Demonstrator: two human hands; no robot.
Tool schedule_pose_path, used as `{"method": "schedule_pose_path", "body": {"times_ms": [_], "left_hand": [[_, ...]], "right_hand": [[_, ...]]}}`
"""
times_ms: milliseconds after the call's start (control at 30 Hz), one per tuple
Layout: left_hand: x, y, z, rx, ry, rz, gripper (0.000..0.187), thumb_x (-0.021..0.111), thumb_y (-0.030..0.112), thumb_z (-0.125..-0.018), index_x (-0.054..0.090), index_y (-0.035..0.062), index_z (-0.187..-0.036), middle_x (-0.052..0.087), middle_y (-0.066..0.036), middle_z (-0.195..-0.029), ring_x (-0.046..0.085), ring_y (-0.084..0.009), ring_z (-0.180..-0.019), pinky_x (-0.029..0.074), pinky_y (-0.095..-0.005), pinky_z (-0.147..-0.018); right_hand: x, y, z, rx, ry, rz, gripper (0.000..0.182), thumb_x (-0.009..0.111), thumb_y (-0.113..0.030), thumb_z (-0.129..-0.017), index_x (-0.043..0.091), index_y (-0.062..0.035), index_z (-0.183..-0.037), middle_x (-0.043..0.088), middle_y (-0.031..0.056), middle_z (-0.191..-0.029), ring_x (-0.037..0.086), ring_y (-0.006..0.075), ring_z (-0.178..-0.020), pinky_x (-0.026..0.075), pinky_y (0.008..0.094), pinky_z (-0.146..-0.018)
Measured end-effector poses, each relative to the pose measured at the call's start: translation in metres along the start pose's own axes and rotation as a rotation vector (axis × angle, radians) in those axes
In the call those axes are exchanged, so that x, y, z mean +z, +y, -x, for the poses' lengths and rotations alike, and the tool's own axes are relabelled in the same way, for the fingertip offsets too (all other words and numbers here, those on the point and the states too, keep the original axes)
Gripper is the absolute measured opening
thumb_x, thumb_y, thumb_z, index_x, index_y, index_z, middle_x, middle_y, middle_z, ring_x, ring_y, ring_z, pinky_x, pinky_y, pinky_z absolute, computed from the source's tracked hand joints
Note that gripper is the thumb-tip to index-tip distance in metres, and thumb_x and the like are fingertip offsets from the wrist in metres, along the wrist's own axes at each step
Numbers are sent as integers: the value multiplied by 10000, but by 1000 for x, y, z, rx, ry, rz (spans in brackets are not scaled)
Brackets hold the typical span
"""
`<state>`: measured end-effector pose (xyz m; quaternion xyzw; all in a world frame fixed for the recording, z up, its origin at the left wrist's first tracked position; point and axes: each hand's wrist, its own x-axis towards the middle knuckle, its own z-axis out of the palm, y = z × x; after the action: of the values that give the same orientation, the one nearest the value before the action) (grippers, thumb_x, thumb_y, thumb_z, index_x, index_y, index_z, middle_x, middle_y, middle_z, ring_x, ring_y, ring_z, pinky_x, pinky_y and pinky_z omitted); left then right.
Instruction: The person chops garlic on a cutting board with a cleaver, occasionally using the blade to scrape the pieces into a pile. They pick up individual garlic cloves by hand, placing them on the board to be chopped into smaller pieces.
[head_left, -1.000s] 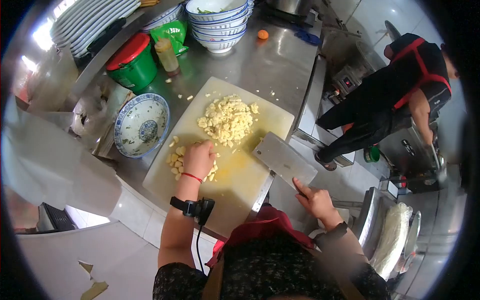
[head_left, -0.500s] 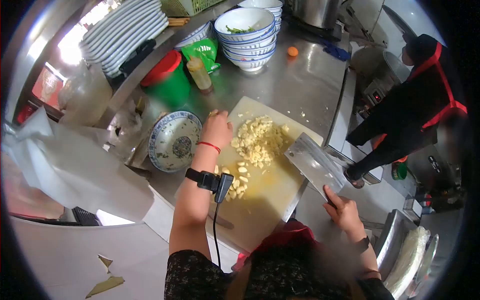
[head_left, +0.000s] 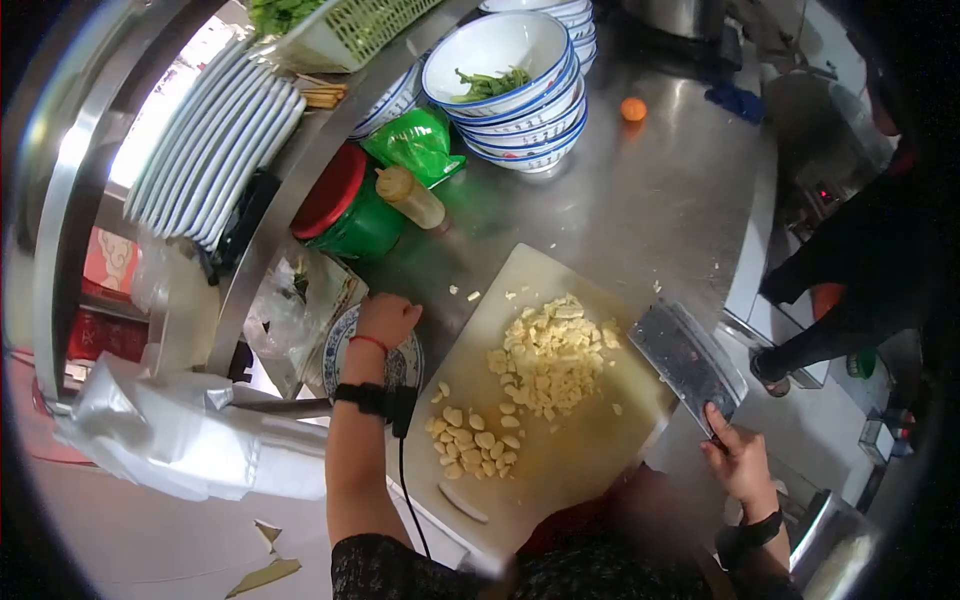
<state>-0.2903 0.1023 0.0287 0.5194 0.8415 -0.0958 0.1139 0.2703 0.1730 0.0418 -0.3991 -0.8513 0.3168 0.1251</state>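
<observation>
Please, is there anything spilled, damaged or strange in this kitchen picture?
Small pale bits lie on the metal counter, off the cutting board; they look spilled. At lower left, the pale panel shows tan patches, as if torn.

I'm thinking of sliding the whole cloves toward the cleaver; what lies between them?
The heap of chopped garlic lies on the cutting board between the whole cloves and the cleaver, as the head view shows.

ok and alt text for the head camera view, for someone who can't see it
Right hand gripping a cleaver at the edge of a cutting board holding chopped garlic and whole peeled cloves; left hand over a patterned bowl. Stacked bowls stand beyond.
</observation>
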Motion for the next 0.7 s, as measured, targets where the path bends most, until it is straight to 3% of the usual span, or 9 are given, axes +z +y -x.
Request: {"method": "schedule_pose_path", "body": {"times_ms": [133,200,233,267,333,367,400,600,700], "left_hand": [[-17,-8,12,-5,-109,22,316,598,378,-800,709,85,-835,668,-162,-872,630,-349,-831,494,-431,-733],[-20,-27,1,10,63,176,252,637,310,-770,704,88,-869,664,-162,-879,623,-356,-829,493,-438,-736],[-19,-34,-5,29,257,32,223,651,242,-749,699,101,-915,665,-149,-900,620,-349,-834,483,-445,-744],[-18,-42,-12,27,241,24,223,651,242,-749,699,101,-915,665,-149,-900,620,-349,-834,483,-445,-744],[-32,-43,-31,-100,97,-341,237,629,228,-759,693,131,-966,668,-118,-956,620,-314,-914,468,-438,-799],[-26,-54,-46,-176,-39,-352,242,617,215,-771,694,151,-991,673,-80,-998,600,-271,-1038,442,-441,-870],[-20,-56,-57,-173,-52,-360,242,617,215,-771,694,151,-991,673,-80,-998,600,-271,-1038,442,-441,-870],[-6,-34,-92,-299,-400,-948,338,582,242,-838,657,196,-1164,568,-58,-1287,490,-253,-1212,389,-440,-960],[13,-46,-99,-382,-326,-896,354,519,237,-887,623,224,-1225,540,-28,-1324,406,-248,-1281,359,-458,-981]], "right_hand": [[3,18,-43,-31,7,-135,656,695,40,-694,540,-136,-1306,517,132,-662,490,261,-549,431,307,-572],[4,27,-59,-67,44,-72,704,760,3,-664,537,-161,-1311,524,153,-626,525,320,-523,448,352,-524],[1,32,-65,-78,6,-70,751,758,21,-652,507,-163,-1336,510,145,-621,509,304,-515,444,349,-527],[-1,34,-71,-71,-4,-83,751,758,21,-652,507,-163,-1336,510,145,-621,509,304,-515,444,349,-527],[-2,37,-81,-86,24,-85,775,751,44,-639,498,-159,-1344,512,149,-632,494,302,-514,442,341,-534],[-3,41,-83,-76,15,-101,780,736,69,-633,496,-142,-1344,523,154,-651,495,300,-524,441,333,-541],[-2,43,-85,-66,8,-112,780,736,69,-633,496,-142,-1344,523,154,-651,495,300,-524,441,333,-541],[4,51,-98,40,-26,-180,771,709,99,-633,490,-103,-1344,637,242,-935,596,309,-647,487,309,-642],[8,61,-99,-19,-19,-168,757,637,104,-675,452,-110,-1377,647,188,-996,527,248,-634,452,289,-639]]}}
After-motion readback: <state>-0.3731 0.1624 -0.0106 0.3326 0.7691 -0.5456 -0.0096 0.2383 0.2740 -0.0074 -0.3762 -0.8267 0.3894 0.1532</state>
